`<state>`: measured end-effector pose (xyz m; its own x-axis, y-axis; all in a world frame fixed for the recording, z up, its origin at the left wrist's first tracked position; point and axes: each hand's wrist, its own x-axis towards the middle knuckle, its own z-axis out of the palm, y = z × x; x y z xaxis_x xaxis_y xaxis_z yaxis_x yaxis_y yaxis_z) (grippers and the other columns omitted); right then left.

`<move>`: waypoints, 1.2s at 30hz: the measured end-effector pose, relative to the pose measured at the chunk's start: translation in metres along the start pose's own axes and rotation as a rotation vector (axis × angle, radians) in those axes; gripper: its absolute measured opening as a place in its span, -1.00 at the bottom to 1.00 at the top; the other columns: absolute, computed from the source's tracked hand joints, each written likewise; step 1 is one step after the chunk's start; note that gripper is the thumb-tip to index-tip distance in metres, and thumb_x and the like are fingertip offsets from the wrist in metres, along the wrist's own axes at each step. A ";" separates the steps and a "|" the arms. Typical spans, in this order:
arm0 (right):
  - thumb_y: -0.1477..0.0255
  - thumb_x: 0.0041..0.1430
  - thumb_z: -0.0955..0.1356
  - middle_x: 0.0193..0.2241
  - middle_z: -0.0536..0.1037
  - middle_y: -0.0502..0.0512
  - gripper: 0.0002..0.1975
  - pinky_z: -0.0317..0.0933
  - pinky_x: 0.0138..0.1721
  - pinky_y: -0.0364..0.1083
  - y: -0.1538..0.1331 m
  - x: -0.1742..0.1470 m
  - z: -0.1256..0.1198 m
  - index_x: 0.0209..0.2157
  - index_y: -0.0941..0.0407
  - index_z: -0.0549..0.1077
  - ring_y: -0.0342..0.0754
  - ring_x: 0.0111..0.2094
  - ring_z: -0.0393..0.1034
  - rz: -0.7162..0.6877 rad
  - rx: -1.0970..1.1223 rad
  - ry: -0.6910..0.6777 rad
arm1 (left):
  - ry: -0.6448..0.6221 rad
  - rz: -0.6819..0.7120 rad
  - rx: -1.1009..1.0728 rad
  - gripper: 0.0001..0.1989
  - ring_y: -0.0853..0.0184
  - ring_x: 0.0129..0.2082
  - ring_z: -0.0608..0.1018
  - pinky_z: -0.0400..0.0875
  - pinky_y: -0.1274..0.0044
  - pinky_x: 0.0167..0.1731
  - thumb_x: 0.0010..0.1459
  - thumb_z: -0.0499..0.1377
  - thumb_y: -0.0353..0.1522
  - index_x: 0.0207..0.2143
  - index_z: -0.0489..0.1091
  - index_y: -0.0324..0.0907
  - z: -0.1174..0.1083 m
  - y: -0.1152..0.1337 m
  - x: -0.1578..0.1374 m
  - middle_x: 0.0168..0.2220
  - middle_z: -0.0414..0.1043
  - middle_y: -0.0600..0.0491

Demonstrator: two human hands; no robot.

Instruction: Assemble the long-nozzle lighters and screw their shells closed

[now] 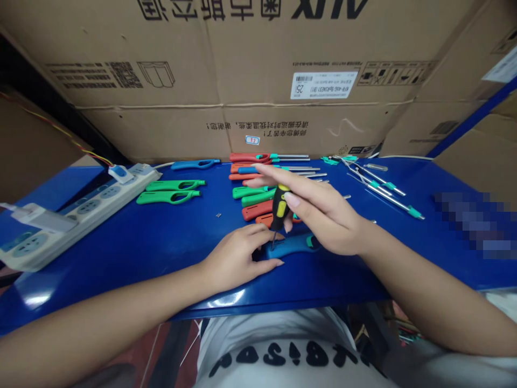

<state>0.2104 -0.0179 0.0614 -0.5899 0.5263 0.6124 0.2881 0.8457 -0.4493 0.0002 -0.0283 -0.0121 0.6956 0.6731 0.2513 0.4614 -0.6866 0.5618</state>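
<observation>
A blue gas lighter [291,246] lies flat on the blue table near its front edge, a teal trigger showing on its right part. My left hand [233,256] grips the left end of it, thumb on the near side and fingers on the far side. In my right hand [329,215] is a black and yellow screwdriver [278,209], held upright with the thumb along the handle and the other fingers stretched past its top. Its tip touches the lighter's body near my left fingers. Whether a screw sits under the tip is too small to tell.
Behind my hands lie several red, green and orange lighters [256,210] with metal tubes. Green handle shells [169,198] and a blue one [195,164] are further left. Small screws [218,215], a power strip [86,213], loose metal tubes [393,202] and a cardboard box [161,126] surround them.
</observation>
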 end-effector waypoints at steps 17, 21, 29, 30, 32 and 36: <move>0.36 0.35 0.35 -0.30 0.65 0.04 -0.83 0.41 -0.23 -0.16 -0.001 0.001 0.004 -0.14 0.12 0.54 -0.14 -0.33 0.53 -0.114 -0.217 0.190 | -0.002 0.003 -0.015 -0.61 0.25 -0.21 0.57 0.50 0.41 -0.14 0.20 0.32 -0.23 0.05 0.45 -0.12 0.002 -0.002 -0.001 -0.08 0.49 -0.01; 0.27 0.32 0.37 -0.40 0.62 0.06 -0.78 0.38 -0.31 -0.15 0.004 -0.002 0.004 -0.21 0.14 0.55 -0.12 -0.38 0.51 -0.201 -0.355 0.277 | -0.009 -0.007 -0.020 -0.59 0.25 -0.20 0.58 0.51 0.40 -0.12 0.19 0.32 -0.24 0.07 0.46 -0.13 0.001 -0.002 0.000 -0.09 0.49 -0.01; 0.40 0.41 0.26 -0.13 0.63 0.06 -0.68 0.42 -0.13 -0.13 -0.002 -0.001 0.006 0.14 0.10 0.42 -0.14 -0.21 0.53 -0.042 -0.002 0.030 | 0.037 0.046 -0.023 -0.65 0.21 -0.16 0.59 0.51 0.41 -0.12 0.18 0.34 -0.27 0.00 0.47 -0.14 0.002 -0.003 -0.001 -0.12 0.51 -0.01; 0.35 0.35 0.34 -0.20 0.64 0.04 -0.74 0.41 -0.17 -0.15 -0.002 -0.001 0.006 0.02 0.11 0.49 -0.14 -0.26 0.52 -0.061 -0.031 0.075 | 0.044 0.053 -0.023 -0.67 0.19 -0.14 0.59 0.51 0.41 -0.11 0.17 0.35 -0.28 -0.03 0.48 -0.15 0.003 -0.003 -0.001 -0.11 0.51 -0.02; 0.30 0.25 0.44 -0.30 0.64 0.02 -0.80 0.40 -0.21 -0.17 0.000 -0.001 0.007 -0.16 0.12 0.54 -0.14 -0.32 0.52 -0.107 -0.142 0.164 | 0.047 0.054 -0.018 -0.69 0.18 -0.14 0.59 0.51 0.40 -0.11 0.16 0.35 -0.27 -0.07 0.48 -0.16 0.003 -0.004 -0.001 -0.10 0.52 -0.02; 0.36 0.38 0.28 -0.03 0.61 0.14 -0.68 0.41 -0.08 -0.11 0.001 -0.002 0.007 0.10 0.12 0.45 -0.05 -0.03 0.52 -0.108 -0.253 0.119 | 0.030 0.027 -0.018 -0.68 0.21 -0.19 0.59 0.51 0.41 -0.17 0.17 0.34 -0.25 -0.04 0.48 -0.14 0.001 -0.002 -0.001 -0.13 0.51 -0.01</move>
<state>0.2070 -0.0191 0.0551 -0.5391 0.4258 0.7267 0.4163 0.8847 -0.2096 -0.0003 -0.0276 -0.0145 0.6909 0.6621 0.2902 0.4320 -0.7000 0.5686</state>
